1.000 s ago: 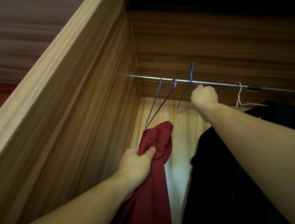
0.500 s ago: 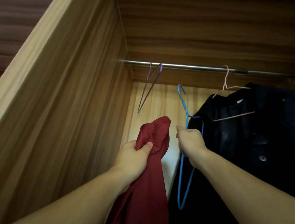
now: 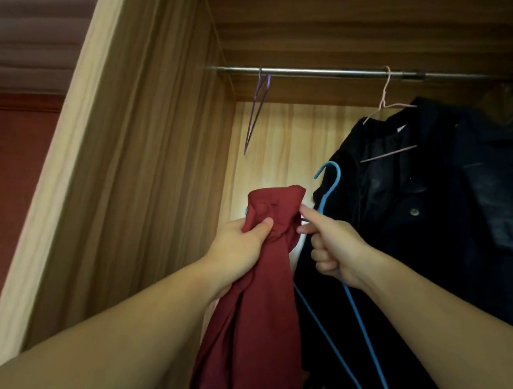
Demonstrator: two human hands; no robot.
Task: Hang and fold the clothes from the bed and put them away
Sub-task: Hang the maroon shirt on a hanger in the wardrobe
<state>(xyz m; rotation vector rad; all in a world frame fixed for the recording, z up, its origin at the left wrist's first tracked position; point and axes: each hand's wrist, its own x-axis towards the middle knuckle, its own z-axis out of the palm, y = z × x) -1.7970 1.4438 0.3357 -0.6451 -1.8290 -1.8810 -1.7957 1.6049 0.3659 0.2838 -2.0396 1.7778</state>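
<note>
At frame centre the left hand clenches the bunched dark red garment, hanging long and vertical, while the right hand just beside grips the blue wire hanger, forefinger touching the cloth.

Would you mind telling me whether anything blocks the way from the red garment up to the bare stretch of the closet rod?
Nothing visible does. The red garment, gripped by the left hand, sits below the closet rod. That stretch is bare between the purple hanger and the pink hanger carrying the dark jacket. The right hand holds the blue hanger beside it.
</note>
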